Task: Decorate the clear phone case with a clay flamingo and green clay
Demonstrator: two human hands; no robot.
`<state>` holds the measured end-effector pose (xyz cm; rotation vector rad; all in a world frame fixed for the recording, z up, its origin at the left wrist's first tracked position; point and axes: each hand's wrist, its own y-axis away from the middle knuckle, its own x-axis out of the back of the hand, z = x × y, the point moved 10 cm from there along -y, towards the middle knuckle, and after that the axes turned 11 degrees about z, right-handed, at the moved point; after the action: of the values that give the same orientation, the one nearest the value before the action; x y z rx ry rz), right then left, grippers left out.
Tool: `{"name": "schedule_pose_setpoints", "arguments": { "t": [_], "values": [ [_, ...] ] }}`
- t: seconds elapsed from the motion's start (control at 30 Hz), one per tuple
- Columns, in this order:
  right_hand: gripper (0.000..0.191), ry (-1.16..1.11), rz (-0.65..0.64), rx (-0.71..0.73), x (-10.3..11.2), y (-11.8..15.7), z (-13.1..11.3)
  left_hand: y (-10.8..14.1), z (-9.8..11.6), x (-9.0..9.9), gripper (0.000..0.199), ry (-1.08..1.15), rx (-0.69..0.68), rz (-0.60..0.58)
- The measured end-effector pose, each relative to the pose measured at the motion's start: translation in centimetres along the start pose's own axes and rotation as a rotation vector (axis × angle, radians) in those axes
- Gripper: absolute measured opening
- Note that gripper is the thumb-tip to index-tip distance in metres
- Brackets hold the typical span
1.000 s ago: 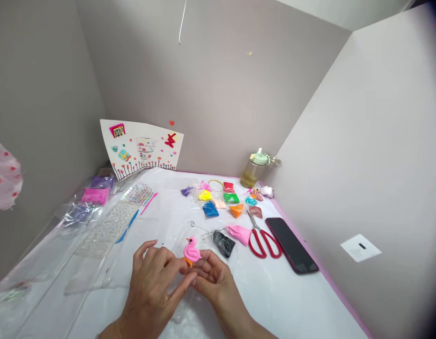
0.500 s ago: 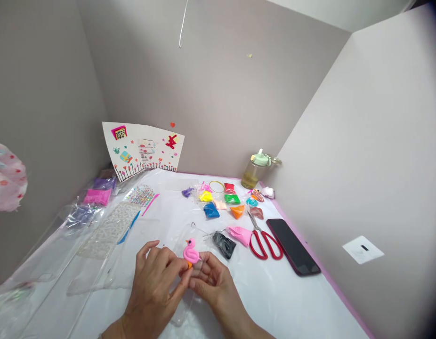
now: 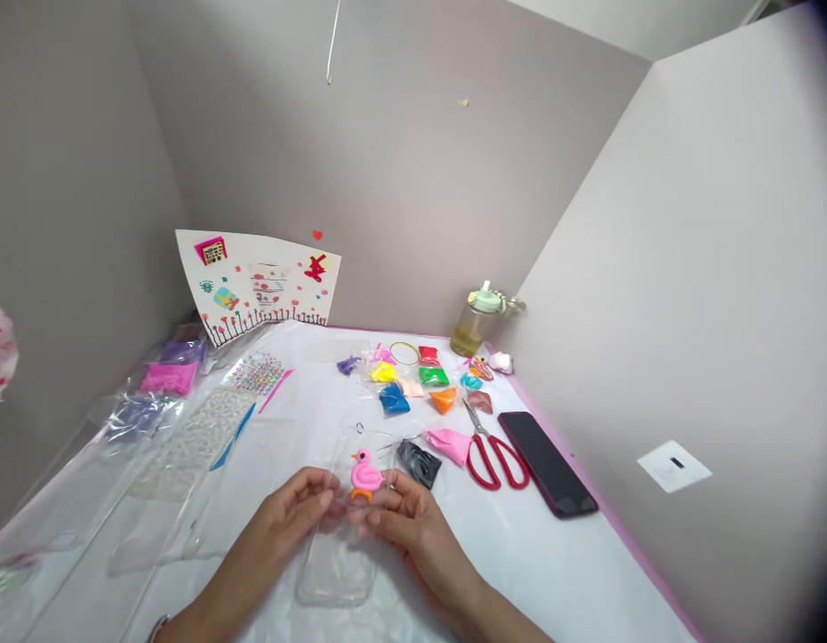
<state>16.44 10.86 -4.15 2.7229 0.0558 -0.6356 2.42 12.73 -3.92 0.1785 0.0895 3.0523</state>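
A clear phone case (image 3: 337, 567) is tilted up between my hands. On its upper part sits a pink clay bird (image 3: 366, 480) with an orange beak and curved orange feet (image 3: 362, 495). My left hand (image 3: 296, 509) grips the case's left edge, thumb and fingers closed on it. Around the right edge, by the bird, curls my right hand (image 3: 410, 522), its fingers partly behind the case and seen through it. Just beyond lie a black clay packet (image 3: 419, 463) and a pink clay packet (image 3: 448, 445).
Red-handled scissors (image 3: 497, 463) and a dark phone (image 3: 548, 464) lie to the right. Several coloured clay packets, such as a blue one (image 3: 394, 399), are farther back. A bottle (image 3: 476, 323) stands near the wall. Gem stickers (image 3: 258, 373) and clear plastic sheets (image 3: 186, 446) lie left.
My left fingers have moved off the bird's orange part to the case's left edge. The orange feet now show fully. The view has shifted slightly.
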Motion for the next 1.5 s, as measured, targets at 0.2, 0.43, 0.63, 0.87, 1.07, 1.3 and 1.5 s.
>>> {"name": "schedule_pose_setpoints", "arguments": {
  "t": [0.2, 0.43, 0.63, 0.87, 1.07, 1.3, 1.5],
  "values": [
    [0.042, 0.093, 0.033, 0.099, 1.2, -0.9, -0.2, -0.2, -1.4, -0.4, 0.031, 0.158, 0.120, -0.045],
    [0.047, 0.248, 0.076, 0.210, 1.3, -1.0, -0.9, -0.8, -1.4, 1.3, 0.030, 0.066, 0.033, 0.064],
    [0.032, 0.389, 0.145, 0.275, 2.0, -1.4, -1.6, -0.7, 0.2, 2.7, 0.050, -0.300, -0.150, 0.182],
    [0.007, 0.707, 0.240, 0.433, 3.1, -0.7, -3.6, 0.4, 2.2, 2.0, 0.024, -0.639, -0.313, 0.133],
    [0.012, 0.999, 0.242, 0.582, 2.6, 0.3, -4.8, 1.5, 2.5, -0.4, 0.016, -0.747, -0.428, 0.056],
    [0.012, 1.165, 0.166, 0.668, 1.2, 0.7, -4.5, 1.7, 2.2, -0.4, 0.015, -0.777, -0.469, 0.050],
    [0.016, 1.218, 0.170, 0.662, 1.7, 0.6, -4.7, 1.2, 1.4, 0.5, 0.010, -0.758, -0.462, 0.071]
  ]
}}
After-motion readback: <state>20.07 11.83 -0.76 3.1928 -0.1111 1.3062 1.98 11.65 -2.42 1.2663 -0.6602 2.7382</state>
